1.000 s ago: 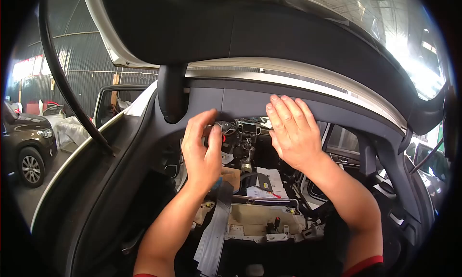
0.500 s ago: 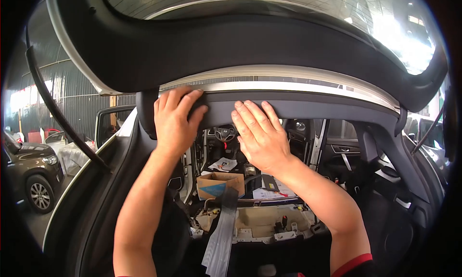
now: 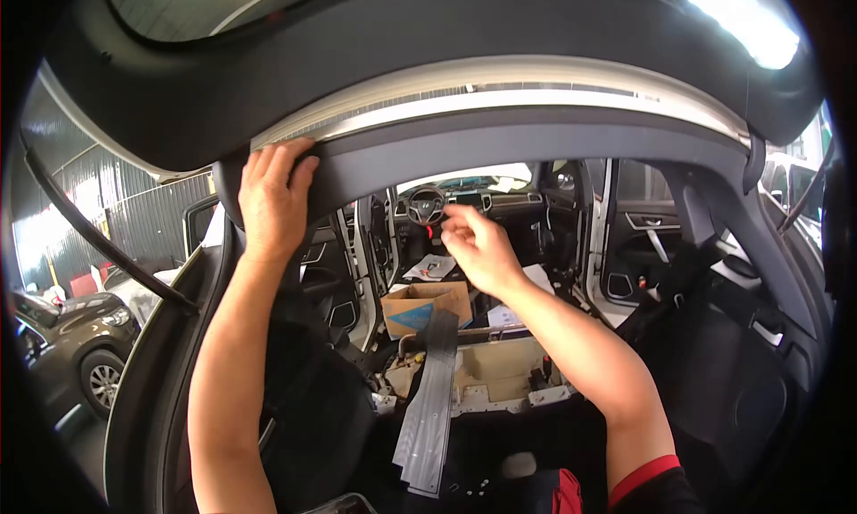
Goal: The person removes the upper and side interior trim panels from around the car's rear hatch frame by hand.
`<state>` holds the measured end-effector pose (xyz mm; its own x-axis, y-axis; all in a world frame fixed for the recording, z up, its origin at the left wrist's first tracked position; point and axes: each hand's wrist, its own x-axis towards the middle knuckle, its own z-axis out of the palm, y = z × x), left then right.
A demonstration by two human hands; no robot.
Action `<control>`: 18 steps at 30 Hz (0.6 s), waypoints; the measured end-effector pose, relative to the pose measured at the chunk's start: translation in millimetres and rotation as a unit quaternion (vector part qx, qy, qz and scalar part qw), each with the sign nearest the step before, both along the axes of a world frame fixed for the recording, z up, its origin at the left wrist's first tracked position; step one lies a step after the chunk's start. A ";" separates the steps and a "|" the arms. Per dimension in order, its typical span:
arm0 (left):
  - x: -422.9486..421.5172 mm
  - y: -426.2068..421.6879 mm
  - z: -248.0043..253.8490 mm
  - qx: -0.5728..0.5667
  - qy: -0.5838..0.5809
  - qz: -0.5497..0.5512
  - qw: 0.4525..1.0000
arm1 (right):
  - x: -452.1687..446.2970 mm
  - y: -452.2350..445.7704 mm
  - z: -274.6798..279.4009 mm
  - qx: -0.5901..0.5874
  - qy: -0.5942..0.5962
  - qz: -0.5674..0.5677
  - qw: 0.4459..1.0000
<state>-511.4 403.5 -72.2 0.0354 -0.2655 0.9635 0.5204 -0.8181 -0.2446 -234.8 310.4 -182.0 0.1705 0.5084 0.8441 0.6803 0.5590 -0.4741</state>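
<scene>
A long dark grey trim panel [image 3: 509, 145] spans the top of the car's rear opening, below the raised tailgate [image 3: 428, 45]. My left hand [image 3: 275, 197] rests at the panel's left end, its fingertips on the upper edge by the black seal and its thumb apart on the panel's face. Below the panel, my right hand [image 3: 473, 246] hangs in the air with its fingers bent and slightly apart, touching nothing that I can see. Behind it shows the steering wheel [image 3: 425, 207].
Inside the stripped cabin stand an open cardboard box [image 3: 427, 307] and a long grey metal strip [image 3: 427, 416]. Papers [image 3: 430, 267] lie farther forward. A tailgate strut [image 3: 98, 233] crosses the left side. A brown car [image 3: 76, 344] is parked outside at the left.
My left hand has moved left along the panel to its end. My right hand has come off the panel and dropped below it, its fingers now bent. The view has shifted.
</scene>
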 end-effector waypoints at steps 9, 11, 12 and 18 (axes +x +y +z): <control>-5.4 -2.0 15.2 0.014 0.027 0.029 0.999 | -32.1 61.8 26.5 -0.039 0.209 0.292 0.933; -6.7 -5.7 16.2 0.007 0.040 0.023 0.999 | -48.8 66.7 24.0 -0.037 0.028 0.177 0.983; -6.4 -6.3 15.2 0.014 0.043 0.012 0.999 | -62.1 56.9 23.7 -0.007 -0.023 0.157 0.987; -14.9 -13.9 8.9 -0.021 0.081 -0.010 0.996 | -86.6 -36.2 64.7 0.419 -0.309 -0.053 0.852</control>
<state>-526.3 389.6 -63.2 0.1871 -0.2280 0.9555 0.4596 -0.8394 -0.2902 -321.5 274.3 -117.3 -0.4313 -0.3079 0.8480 0.7229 0.4445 0.5290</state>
